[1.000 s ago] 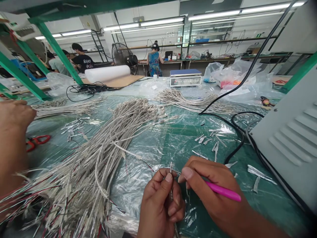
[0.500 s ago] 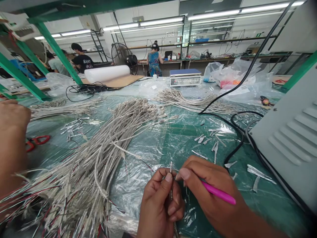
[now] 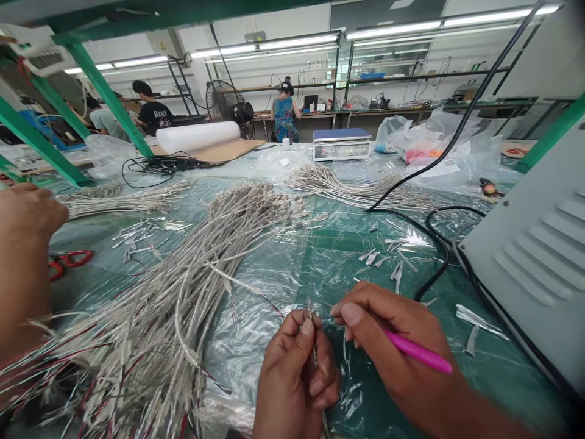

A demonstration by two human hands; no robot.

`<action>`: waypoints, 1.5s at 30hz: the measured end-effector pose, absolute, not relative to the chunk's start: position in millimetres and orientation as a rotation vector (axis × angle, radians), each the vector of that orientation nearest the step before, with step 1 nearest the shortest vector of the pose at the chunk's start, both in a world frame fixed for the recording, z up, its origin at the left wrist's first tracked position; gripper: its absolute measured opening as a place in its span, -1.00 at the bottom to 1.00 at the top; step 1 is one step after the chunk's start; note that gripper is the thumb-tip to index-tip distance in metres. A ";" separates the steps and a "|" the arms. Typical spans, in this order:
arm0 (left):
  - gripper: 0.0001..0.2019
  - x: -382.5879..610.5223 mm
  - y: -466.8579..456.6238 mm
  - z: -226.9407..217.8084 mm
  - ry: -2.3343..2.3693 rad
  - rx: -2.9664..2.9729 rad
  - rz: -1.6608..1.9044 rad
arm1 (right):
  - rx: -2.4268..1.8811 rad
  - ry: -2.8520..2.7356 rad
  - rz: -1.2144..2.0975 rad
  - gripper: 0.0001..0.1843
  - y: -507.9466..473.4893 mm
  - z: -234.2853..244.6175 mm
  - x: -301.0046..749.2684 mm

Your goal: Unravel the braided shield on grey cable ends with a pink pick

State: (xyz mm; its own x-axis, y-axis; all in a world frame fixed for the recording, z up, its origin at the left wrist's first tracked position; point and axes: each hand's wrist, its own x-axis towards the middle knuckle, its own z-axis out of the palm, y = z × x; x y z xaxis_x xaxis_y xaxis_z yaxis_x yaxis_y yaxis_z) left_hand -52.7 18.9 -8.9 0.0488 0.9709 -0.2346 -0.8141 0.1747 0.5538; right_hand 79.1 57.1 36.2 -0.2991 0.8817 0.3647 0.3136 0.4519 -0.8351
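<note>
My left hand point(image 3: 292, 372) pinches a thin cable point(image 3: 310, 306) between thumb and index finger, its silvery end pointing up and its lower length running down through my curled fingers. My right hand point(image 3: 393, 335), just to the right and apart from the cable, grips a slim pink-handled tool point(image 3: 423, 353). A fine tip shows ahead of my right fingertips, too small to make out its kind. Left of my hands lies a large bundle of braided cables point(image 3: 196, 256), with coloured wire ends toward me.
A co-worker's arm and hand point(image 3: 27, 213) reach in at far left, beside red-handled scissors point(image 3: 68, 262). Foil scraps point(image 3: 397, 274) lie on the plastic-covered table. A grey vented machine point(image 3: 534, 262) and black cord point(image 3: 429, 286) border the right. Scales point(image 3: 342, 146) stand at the back.
My right hand with the pink-handled tool has moved slightly right, away from the cable. The cable end leans a little further left. The co-worker's hand has shifted slightly right.
</note>
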 end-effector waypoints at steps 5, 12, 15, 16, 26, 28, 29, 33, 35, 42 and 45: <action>-0.89 -52.2 18.7 -9.1 0.622 0.297 1.388 | -0.984 -1.858 0.894 -0.68 54.6 36.8 76.9; -0.86 -52.0 19.1 -8.8 0.623 0.295 1.376 | -0.985 -1.917 0.912 -0.65 56.7 36.4 75.9; -0.86 -51.8 19.6 -9.2 0.627 0.296 1.372 | -0.998 -1.920 0.933 -0.64 56.8 36.2 75.4; -0.87 -51.7 19.6 -9.3 0.627 0.296 1.374 | -1.001 -1.918 0.938 -0.63 56.6 36.0 75.4; -0.87 -52.4 18.6 -7.5 0.646 0.288 1.373 | -1.010 -1.886 0.947 -0.63 54.2 34.1 74.7; -0.87 -52.3 18.8 -8.1 0.644 0.290 1.373 | -1.014 -1.887 0.951 -0.63 53.9 34.3 74.9; -0.86 -52.3 18.9 -8.6 0.642 0.295 1.373 | -1.018 -1.885 0.955 -0.63 53.8 34.4 75.0; -0.85 -51.8 19.3 -10.4 0.646 0.320 1.372 | -1.019 -1.882 0.958 -0.63 54.3 34.8 74.5; -0.85 -51.5 19.6 -10.5 0.653 0.327 1.374 | -1.017 -1.890 0.953 -0.63 54.6 34.9 74.2; -0.86 -49.5 19.9 -8.0 0.697 0.339 1.380 | -1.016 -1.922 0.959 -0.65 53.8 33.4 75.5; -0.85 -49.0 19.6 -6.8 0.709 0.323 1.394 | -0.980 -1.945 0.969 -0.67 53.5 33.2 75.5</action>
